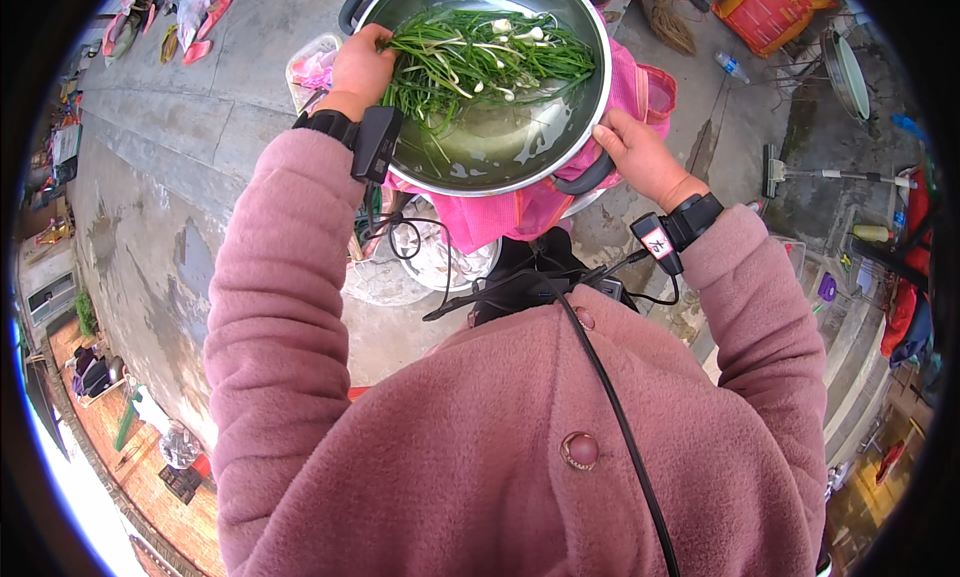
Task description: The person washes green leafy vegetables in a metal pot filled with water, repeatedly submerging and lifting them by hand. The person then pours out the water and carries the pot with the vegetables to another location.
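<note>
A wide dark pan [520,147] with a shiny rim holds some water and a bunch of green onions [470,62] with small white bulbs. My left hand [360,74] reaches over the pan's left rim, its fingers curled closed at the ends of the green stalks; the fingertips are partly hidden. On the lower right, my right hand [645,155] grips the pan's rim with the thumb on top, just above a black side handle [584,176]. Pink mesh cloth [490,217] shows under the pan.
Below the pan stands a white basin [455,257] with pale pieces in it. A white basket [312,72] is left of the pan. To the right are a broom [672,22], a red-and-yellow bag [770,12], a plastic bottle [732,67] and a floor squeegee [775,172]. Black cables cross my front.
</note>
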`<action>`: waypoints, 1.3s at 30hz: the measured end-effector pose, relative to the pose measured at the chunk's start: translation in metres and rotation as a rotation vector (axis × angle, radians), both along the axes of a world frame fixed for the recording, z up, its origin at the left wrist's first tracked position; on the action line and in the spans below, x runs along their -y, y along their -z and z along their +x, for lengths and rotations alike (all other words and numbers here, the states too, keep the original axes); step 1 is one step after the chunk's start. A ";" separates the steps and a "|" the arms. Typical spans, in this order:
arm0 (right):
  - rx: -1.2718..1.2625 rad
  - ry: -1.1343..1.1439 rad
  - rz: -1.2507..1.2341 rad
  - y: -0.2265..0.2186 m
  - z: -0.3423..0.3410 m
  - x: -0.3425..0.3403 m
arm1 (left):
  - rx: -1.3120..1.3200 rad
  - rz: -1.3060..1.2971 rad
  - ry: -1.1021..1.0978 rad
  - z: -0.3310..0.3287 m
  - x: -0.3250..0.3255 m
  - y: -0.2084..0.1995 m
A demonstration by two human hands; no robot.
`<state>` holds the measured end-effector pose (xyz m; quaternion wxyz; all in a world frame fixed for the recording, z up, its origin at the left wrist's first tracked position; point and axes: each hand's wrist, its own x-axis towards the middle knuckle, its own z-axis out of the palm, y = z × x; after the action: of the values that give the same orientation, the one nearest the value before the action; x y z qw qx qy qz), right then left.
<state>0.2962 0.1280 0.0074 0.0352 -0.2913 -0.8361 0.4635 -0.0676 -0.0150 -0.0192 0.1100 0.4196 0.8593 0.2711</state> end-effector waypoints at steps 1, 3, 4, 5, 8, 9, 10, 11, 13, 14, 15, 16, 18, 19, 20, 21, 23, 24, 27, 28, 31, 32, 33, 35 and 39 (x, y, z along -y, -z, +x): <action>-0.004 -0.001 0.005 0.000 0.000 0.000 | 0.003 0.010 0.005 0.001 0.001 -0.002; -0.012 -0.004 0.014 0.001 0.000 0.000 | -0.006 0.001 0.048 0.004 0.003 -0.007; -0.010 -0.002 0.011 0.001 0.000 0.000 | -0.011 -0.004 0.070 0.007 0.004 -0.012; -0.009 -0.001 0.008 0.001 0.000 0.000 | -0.065 -0.005 0.107 0.013 0.007 -0.016; -0.006 0.002 0.003 0.001 0.001 0.001 | -0.069 -0.033 0.222 0.039 0.022 -0.029; -0.020 0.001 -0.002 0.001 0.000 0.001 | -0.028 -0.078 0.307 0.049 0.029 -0.033; -0.015 0.001 0.003 0.001 0.000 0.000 | 0.012 -0.130 0.389 0.060 0.036 -0.036; -0.021 0.000 0.003 0.002 0.000 0.001 | 0.034 -0.151 0.489 0.068 0.041 -0.041; -0.020 -0.003 0.003 0.002 0.000 0.000 | 0.031 -0.239 0.643 0.080 0.049 -0.050; -0.015 -0.006 0.002 0.001 0.000 0.000 | -0.039 -0.191 0.608 0.086 0.053 -0.053; -0.009 -0.008 -0.001 0.001 0.000 0.000 | -0.103 -0.162 0.560 0.093 0.056 -0.054; -0.005 -0.005 -0.006 0.001 0.000 0.000 | -0.171 -0.123 0.514 0.099 0.058 -0.054; -0.010 -0.005 -0.022 -0.001 0.000 0.000 | -0.127 -0.170 0.554 0.107 0.058 -0.051; 0.002 0.002 -0.020 -0.002 0.000 0.001 | -0.110 -0.170 0.601 0.112 0.058 -0.046; -0.003 0.001 -0.018 -0.002 0.000 0.001 | -0.103 -0.142 0.655 0.115 0.058 -0.039; -0.006 0.003 -0.016 -0.002 -0.001 0.002 | -0.086 -0.200 0.729 0.116 0.056 -0.032; -0.013 0.007 -0.021 -0.003 -0.001 0.002 | -0.107 -0.337 0.811 0.116 0.052 -0.014; -0.018 0.011 -0.025 -0.002 0.000 0.002 | -0.120 -0.426 0.842 0.115 0.049 -0.006; 0.016 -0.006 -0.023 0.000 0.001 0.002 | -0.091 -0.624 0.864 0.109 0.035 0.018; 0.030 -0.001 -0.028 0.001 0.001 0.001 | -0.060 -0.622 0.857 0.108 0.030 0.024; 0.026 0.000 -0.045 0.003 0.002 0.002 | -0.005 -0.606 0.872 0.105 0.023 0.034; -0.001 0.002 -0.039 0.004 0.001 0.003 | 0.024 -0.621 0.887 0.105 0.023 0.033; -0.030 0.006 -0.032 0.003 0.000 0.003 | 0.016 -0.657 0.890 0.105 0.022 0.031; -0.035 0.018 -0.025 0.003 -0.001 0.003 | -0.029 -0.606 0.869 0.106 0.023 0.023; 0.020 0.010 -0.031 -0.001 0.000 0.002 | 0.155 -0.517 0.765 0.091 0.015 -0.008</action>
<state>0.2958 0.1256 0.0083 0.0249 -0.3007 -0.8276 0.4733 0.0236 -0.0304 -0.0109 0.3669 0.6436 0.6714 0.0187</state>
